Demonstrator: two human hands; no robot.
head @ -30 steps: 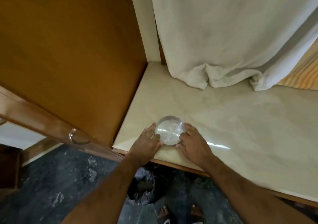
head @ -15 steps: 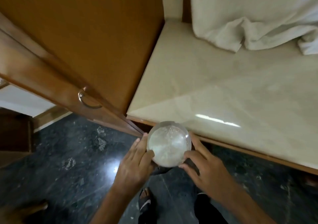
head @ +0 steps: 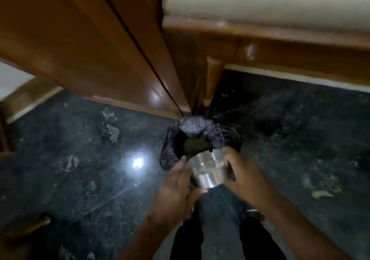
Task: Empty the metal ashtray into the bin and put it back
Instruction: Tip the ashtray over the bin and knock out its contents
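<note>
Head view, looking steeply down at a dark stone floor (head: pixel 84 175). Both hands hold the metal ashtray (head: pixel 206 167) between them, low and close to the body, just at the near rim of the bin (head: pixel 170 149). Left hand (head: pixel 176 187) cups the ashtray's left side, fingers curled partway and pressed against the metal wall. Right hand (head: pixel 246 175) grips the right side, fingers wrapped on the wall, thumb toward the top edge. The ashtray is tilted, its mouth facing away toward the bin, its shiny rounded outer wall turned toward the camera; greyish residue shows on the metal surface, though motion blur keeps it from being read clearly. The bin stands on the floor, lined with a dark crumpled bag (head: pixel 200 129) folded over its rim, opening dark inside with a dull brownish patch at the bottom. Behind the bin, a wooden cabinet (head: pixel 80 45) on the left meets a wooden table leg (head: pixel 212 77); pale tabletop (head: pixel 260 1) above at upper right. A bright ceiling-light reflection (head: pixel 138 162) sits on the floor left of the bin. Dark trouser legs (head: pixel 218 219) below the hands.
</note>
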